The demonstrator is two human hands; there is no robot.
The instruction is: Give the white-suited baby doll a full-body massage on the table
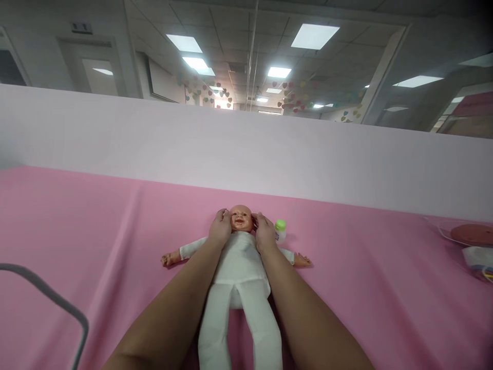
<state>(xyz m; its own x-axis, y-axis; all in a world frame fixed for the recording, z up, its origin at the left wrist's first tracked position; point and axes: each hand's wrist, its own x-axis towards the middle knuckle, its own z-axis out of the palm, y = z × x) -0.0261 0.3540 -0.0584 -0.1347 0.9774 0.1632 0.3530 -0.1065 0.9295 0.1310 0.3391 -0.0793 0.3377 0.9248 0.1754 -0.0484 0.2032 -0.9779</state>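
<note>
On the pink sheet (354, 257), the doll (241, 262) lies face up between the forearms, head toward the white wall (239, 149). Its head is bald, glossy and hard-looking, with an open-mouthed smile; torso and limbs are white fabric, arms spread, with moulded hands. The left hand (221, 226) and right hand (265, 232) are unclenched, one along each side of the head. A green-capped bottle (280, 232) stands just beside the right hand; its dark marking is too small to read.
</note>
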